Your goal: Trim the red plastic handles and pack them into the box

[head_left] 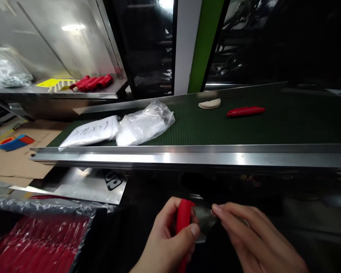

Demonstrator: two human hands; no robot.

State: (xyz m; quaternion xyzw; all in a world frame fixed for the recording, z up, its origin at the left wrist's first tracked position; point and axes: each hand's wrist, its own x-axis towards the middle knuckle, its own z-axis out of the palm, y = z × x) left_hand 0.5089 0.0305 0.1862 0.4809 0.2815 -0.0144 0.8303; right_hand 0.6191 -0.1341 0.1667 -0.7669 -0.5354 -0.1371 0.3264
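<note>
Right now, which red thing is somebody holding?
The red piece in the left hand; those on the green belt, shelf and in the bin lie untouched.

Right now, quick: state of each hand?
Left hand: closed, holding a red piece.
Right hand: fingertips drawn together, apart from the red piece; whether they pinch something small can't be told.

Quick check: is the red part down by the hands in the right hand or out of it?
Out of the right hand: the left hand grips the red part, and a visible gap separates them.
</note>
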